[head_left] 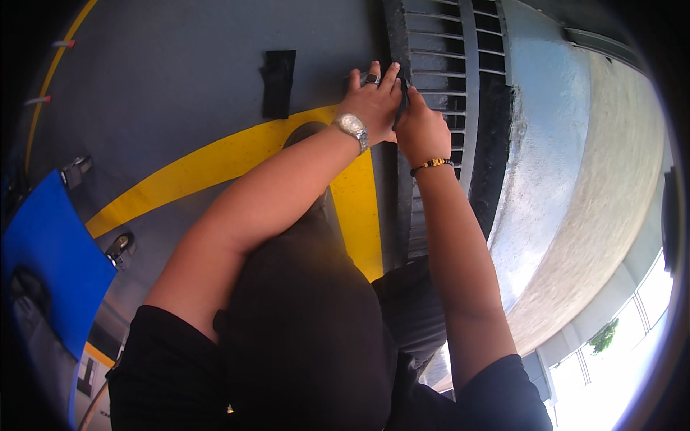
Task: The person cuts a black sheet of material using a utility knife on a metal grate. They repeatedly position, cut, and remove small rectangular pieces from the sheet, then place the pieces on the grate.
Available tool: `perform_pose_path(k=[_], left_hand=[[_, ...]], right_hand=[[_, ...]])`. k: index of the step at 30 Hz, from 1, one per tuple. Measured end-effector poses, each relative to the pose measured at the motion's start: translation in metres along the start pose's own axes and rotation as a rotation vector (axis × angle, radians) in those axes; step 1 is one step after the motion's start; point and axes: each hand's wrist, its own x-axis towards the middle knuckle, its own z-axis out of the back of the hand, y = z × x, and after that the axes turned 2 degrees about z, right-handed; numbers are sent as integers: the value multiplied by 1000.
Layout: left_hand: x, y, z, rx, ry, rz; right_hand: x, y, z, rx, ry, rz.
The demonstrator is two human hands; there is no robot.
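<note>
My left hand [375, 100], with a ring and a metal watch, lies with its fingers spread on the grey floor beside the raised edge of a metal grate. A dark strip [352, 82] shows partly from under it. My right hand [422, 129], with a beaded bracelet, is closed on a slim black tool [404, 92] right against the left fingers. The index finger lies along the tool; its kind is too hidden to tell. To the left of my hands, a black rectangular patch [279, 84], like tape, is on the floor.
The barred grate [438, 72] runs along the right of my hands, with a pale concrete strip [543, 144] beyond it. Curved yellow markings [194, 161] cross the floor under my legs. A blue panel [57, 251] with metal clamps [121, 249] stands at the left.
</note>
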Motion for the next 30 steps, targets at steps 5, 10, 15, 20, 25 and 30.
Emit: perform_pose_path(k=[5,10,15,20,25,30], left_hand=[[-1,-1,3,3,8,-5],[-2,-1,6,25,31,-7],[-1,-3,8,27,62,1],[-1,-3,9,32,66,2],[1,-3,8,37,74,5],[2,-4,11,40,92,-1]], right_hand=[[-16,-6,-5,-24,17,4],[-32,-10,-8,-26,48,-12],[-48,-16,-12,-42,75,-41],[-66,-23,-19,-38,61,-27],[-83,-34,-31,-61,70,-28],[-104,-43,-39,-76,85,-29]])
